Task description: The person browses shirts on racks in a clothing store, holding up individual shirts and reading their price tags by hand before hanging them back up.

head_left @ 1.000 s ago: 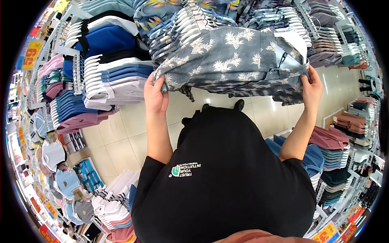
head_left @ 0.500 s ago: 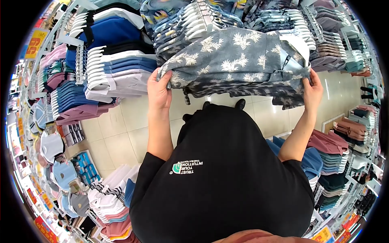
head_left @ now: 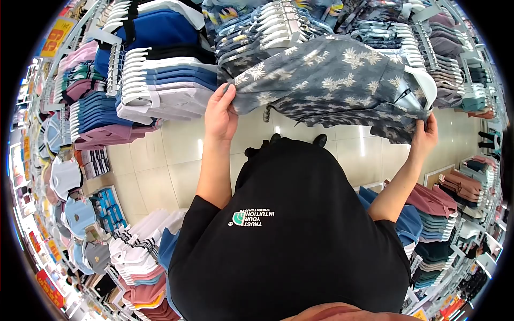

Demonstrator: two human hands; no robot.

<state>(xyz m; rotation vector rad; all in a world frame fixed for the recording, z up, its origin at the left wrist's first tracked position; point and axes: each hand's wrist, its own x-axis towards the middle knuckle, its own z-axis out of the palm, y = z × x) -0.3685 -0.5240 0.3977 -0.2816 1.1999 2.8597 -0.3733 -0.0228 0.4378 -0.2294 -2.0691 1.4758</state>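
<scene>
A dark grey shirt with pale leaf prints (head_left: 332,80) is stretched sideways in front of the racks, held between both hands. My left hand (head_left: 222,115) pinches its left end, thumb on top of the cloth. At the other end, my right hand (head_left: 425,134) grips the edge just below the collar. A white hanger (head_left: 425,85) shows at the shirt's right side, by a pale patch inside the neck. The lower folds of the shirt sag between my hands, above the tiled floor.
Printed shirts on white hangers (head_left: 278,27) hang right behind the held shirt. Left of it are blue, white and lilac garments (head_left: 166,91) on a rack. More folded and hung clothes (head_left: 436,203) stand at the lower right. Pale floor tiles (head_left: 187,176) lie around my feet.
Both hands and the shirt have shifted to the right in view. The right hand sits lower, and the shirt now slopes more, with its left end stretched out.
</scene>
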